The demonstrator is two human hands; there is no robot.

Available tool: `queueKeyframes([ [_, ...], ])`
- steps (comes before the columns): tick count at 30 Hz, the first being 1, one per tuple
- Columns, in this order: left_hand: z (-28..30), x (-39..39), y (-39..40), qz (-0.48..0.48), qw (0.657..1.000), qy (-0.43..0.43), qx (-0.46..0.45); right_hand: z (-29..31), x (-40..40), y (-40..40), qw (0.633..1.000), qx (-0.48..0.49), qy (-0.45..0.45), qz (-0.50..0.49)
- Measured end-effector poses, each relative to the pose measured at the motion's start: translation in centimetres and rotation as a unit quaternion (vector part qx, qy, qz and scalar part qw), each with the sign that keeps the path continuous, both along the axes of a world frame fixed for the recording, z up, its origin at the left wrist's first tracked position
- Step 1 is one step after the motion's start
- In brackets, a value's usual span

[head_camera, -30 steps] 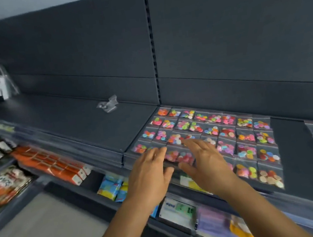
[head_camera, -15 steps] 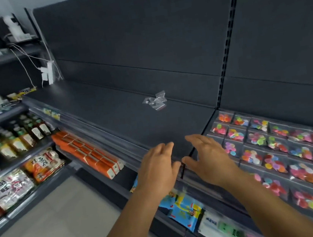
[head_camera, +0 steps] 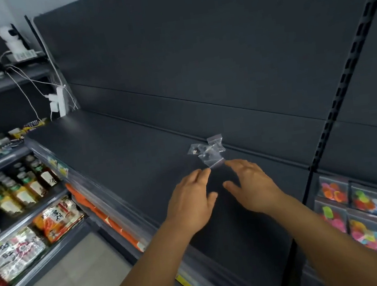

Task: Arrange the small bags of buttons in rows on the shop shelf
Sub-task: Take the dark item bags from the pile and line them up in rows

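Two hands, left hand [head_camera: 191, 197] and right hand [head_camera: 251, 183], grip wide, beside clear bags [head_camera: 208, 152] on dark shelf [head_camera: 116, 147].

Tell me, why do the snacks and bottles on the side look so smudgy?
Head view: the edges smear with motion blur, so the bottles, snack packets and colourful button bags look soft; the clear bags and both hands, left hand and right hand, at the centre are sharper; the wide lens bends the shelf post.

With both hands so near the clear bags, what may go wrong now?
1. The clear bags lie in a loose overlapping pile; the left hand or right hand may push them instead of gripping.
2. They lie close to the back panel; a nudge may slide one against it.
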State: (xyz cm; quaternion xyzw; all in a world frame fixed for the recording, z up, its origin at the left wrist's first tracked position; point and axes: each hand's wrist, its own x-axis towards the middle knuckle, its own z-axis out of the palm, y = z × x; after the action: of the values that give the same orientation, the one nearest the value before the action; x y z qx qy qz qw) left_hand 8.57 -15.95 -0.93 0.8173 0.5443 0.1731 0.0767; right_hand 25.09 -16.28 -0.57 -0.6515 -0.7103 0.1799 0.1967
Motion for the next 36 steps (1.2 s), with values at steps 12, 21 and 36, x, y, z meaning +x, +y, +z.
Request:
queueKeyframes([
  [12, -2.1, 1.2, 11.8, 0.018, 0.996, 0.049, -0.075, -3.3, -0.2, 8.0, 0.993, -0.048, -0.096, 0.055],
  [21, -2.0, -0.1, 14.4, -0.044, 0.992, 0.106, -0.046, -3.3, -1.2, 8.1, 0.993, 0.019, -0.079, -0.081],
  [36, -3.2, -4.5, 13.5, -0.023, 0.999, 0.008, -0.038, -3.0, -6.2, 8.1, 0.960, -0.032, -0.013, -0.276],
])
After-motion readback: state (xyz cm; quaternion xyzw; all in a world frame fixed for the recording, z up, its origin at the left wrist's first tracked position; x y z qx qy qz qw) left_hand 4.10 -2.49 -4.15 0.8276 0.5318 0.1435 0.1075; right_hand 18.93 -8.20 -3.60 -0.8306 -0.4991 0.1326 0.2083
